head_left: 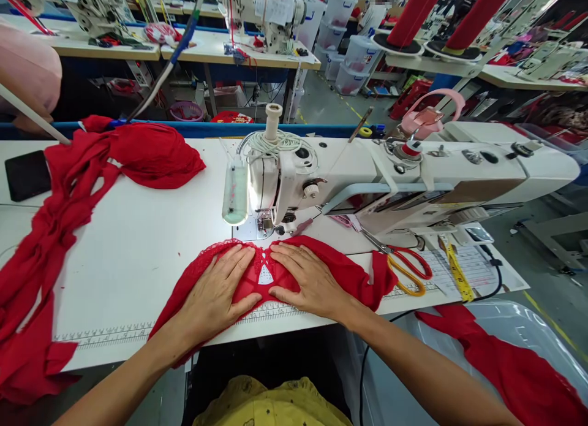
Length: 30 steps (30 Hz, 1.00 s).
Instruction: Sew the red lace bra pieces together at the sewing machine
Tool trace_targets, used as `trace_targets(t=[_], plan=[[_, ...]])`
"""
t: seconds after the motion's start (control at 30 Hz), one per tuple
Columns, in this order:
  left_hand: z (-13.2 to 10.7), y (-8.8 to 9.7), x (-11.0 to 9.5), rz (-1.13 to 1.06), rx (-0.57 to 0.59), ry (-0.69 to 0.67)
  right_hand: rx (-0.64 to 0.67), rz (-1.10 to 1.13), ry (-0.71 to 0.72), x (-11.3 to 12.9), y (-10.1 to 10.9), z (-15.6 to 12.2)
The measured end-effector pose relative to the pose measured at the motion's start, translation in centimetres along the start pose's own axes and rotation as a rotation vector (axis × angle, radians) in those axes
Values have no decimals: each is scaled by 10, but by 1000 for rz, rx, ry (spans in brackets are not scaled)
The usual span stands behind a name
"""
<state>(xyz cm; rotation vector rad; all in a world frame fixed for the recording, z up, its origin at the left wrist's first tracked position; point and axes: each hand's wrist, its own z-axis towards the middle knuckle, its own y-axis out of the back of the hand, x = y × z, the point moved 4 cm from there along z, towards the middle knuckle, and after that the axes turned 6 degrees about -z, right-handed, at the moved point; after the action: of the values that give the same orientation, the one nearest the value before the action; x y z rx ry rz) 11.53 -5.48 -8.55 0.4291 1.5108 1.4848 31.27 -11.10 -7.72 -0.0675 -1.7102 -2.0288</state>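
A red lace bra (pixel 248 283) lies spread on the white sewing table, just in front of the sewing machine's needle area (pixel 265 222). My left hand (pixel 225 282) rests flat on its left cup, fingers stretched out. On the right cup lies my right hand (pixel 309 279), also flat with fingers extended. Between my two thumbs, a small gap in the bra's centre shows the table through it. The red fabric runs out to both sides under my wrists. Neither hand is wrapped around anything.
Scissors (pixel 404 265) with red and yellow handles lie right of the bra, near a yellow tape measure (pixel 457 270). Linked red pieces (pixel 59 230) cover the table's left side, beside a black phone (pixel 27 176). A clear bin (pixel 509 315) holding red fabric stands at the lower right.
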Motion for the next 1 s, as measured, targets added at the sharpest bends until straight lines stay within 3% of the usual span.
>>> trace_targets(t=[1.0], plan=[[2,2,3,-33,33,-15,34,13,16,-2,-1,-1]])
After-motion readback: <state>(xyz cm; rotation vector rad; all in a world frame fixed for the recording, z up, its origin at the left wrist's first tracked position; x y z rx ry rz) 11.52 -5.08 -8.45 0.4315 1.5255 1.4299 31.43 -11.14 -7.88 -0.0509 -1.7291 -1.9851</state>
